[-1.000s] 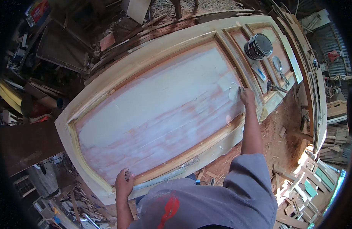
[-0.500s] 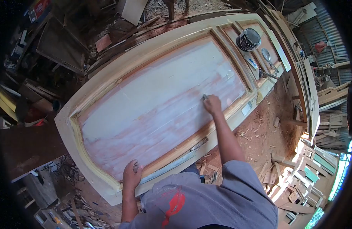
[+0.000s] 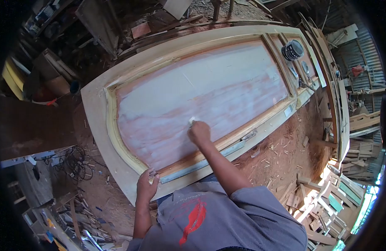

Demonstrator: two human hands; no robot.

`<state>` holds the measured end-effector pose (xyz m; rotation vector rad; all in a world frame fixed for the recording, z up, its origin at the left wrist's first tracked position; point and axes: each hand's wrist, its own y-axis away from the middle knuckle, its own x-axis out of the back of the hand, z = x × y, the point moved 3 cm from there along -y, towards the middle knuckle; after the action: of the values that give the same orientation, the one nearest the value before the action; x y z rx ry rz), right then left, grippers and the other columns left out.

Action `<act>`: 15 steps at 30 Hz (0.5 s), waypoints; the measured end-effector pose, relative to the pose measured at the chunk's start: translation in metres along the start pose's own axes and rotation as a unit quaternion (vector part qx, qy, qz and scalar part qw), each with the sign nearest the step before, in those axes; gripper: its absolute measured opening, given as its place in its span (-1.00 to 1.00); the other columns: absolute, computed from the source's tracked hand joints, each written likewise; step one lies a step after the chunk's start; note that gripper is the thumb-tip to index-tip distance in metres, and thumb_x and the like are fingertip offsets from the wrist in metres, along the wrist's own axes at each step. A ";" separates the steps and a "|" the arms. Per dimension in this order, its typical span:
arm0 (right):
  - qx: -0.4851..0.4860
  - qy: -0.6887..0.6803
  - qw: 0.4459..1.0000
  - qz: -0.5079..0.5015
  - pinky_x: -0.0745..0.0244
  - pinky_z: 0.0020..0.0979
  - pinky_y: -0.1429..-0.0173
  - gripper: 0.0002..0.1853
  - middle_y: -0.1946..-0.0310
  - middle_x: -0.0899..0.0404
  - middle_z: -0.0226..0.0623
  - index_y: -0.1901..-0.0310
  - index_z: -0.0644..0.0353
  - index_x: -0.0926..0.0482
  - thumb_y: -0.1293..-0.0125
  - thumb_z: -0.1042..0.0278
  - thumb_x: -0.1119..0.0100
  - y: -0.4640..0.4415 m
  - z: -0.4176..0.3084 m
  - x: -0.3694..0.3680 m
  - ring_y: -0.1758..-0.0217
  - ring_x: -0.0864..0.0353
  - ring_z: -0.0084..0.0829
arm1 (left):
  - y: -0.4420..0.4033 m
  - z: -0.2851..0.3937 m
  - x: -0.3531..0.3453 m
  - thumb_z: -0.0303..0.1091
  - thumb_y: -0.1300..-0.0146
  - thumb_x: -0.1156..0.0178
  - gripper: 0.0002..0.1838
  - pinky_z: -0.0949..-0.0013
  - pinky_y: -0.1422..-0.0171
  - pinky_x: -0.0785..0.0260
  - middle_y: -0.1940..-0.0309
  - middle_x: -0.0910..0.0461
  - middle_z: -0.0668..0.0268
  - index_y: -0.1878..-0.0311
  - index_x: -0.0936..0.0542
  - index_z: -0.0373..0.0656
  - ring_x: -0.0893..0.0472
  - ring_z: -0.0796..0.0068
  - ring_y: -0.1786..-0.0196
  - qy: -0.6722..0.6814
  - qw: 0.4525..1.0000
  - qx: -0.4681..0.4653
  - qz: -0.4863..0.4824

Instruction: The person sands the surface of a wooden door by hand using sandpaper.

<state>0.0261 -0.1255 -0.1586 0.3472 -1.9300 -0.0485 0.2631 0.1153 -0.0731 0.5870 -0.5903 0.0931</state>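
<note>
My right hand point(image 3: 199, 133) is closed around a small pale flat piece point(image 3: 191, 120), its tip against the panel surface; the rest is hidden in my fist. Beneath it lies a large wooden door point(image 3: 92, 125), its long recessed panel point(image 3: 226, 73) smeared with whitish filler over reddish wood. At the door's near left edge, my left hand point(image 3: 147, 186) is closed around a small pale thing point(image 3: 151, 180) that I cannot make out, close to the frame moulding.
A dark tin point(image 3: 292, 50) stands on the door's far right section, with a round lid-like disc point(image 3: 305, 67) and hand tools beside it. A long pale strip point(image 3: 205, 161) lies along the near frame. Wood scraps point(image 3: 326, 209) cover the floor at right.
My right hand has swept left and toward me across the panel with the pale piece. My left hand stays near the door's corner. The whole view has shifted.
</note>
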 end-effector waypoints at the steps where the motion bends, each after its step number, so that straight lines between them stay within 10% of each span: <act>1: 0.021 -0.009 1.000 0.001 -0.60 0.08 0.10 -0.82 0.40 -0.69 0.10 0.34 0.28 -0.67 -0.17 0.38 -0.13 0.010 -0.021 -0.009 0.28 -0.71 0.13 | 0.003 -0.008 0.005 -0.25 -0.33 -0.36 -0.54 0.12 -0.31 -0.49 -0.05 -0.70 -0.03 -0.21 -0.60 -0.28 -0.69 0.03 -0.14 -0.005 1.000 -0.009 0.010; 9: 0.188 -0.077 0.978 -0.054 -0.62 0.03 0.11 -0.87 0.40 -0.68 0.05 0.40 0.27 -0.66 -0.11 0.41 -0.20 0.082 -0.149 -0.085 0.28 -0.69 0.11 | 0.015 -0.024 0.018 -0.30 -0.34 -0.35 -0.56 0.14 -0.26 -0.51 -0.01 -0.72 -0.03 -0.21 -0.59 -0.30 -0.71 0.08 -0.10 -0.018 0.999 -0.014 0.038; 12: 0.139 -0.183 0.955 -0.186 -0.59 0.07 0.06 -0.83 0.34 -0.68 0.17 0.36 0.33 -0.68 -0.15 0.42 -0.16 0.062 -0.142 -0.050 0.22 -0.67 0.20 | 0.015 -0.009 0.016 -0.31 -0.34 -0.34 -0.57 0.15 -0.24 -0.52 0.00 -0.72 -0.01 -0.20 -0.59 -0.30 -0.72 0.10 -0.07 -0.026 0.998 -0.024 0.048; 15: 0.106 -0.283 0.951 -0.059 -0.52 0.13 -0.02 -0.78 0.29 -0.66 0.28 0.26 0.37 -0.68 -0.20 0.41 -0.11 0.024 -0.034 -0.021 0.14 -0.65 0.27 | 0.013 0.001 0.011 -0.30 -0.34 -0.34 -0.58 0.14 -0.22 -0.52 0.00 -0.73 0.03 -0.20 -0.60 -0.29 -0.72 0.12 -0.07 0.014 0.997 0.003 0.073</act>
<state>0.0589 -0.0924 -0.1601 0.6458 -2.4891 -0.0197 0.2687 0.1246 -0.0599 0.5476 -0.6060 0.2394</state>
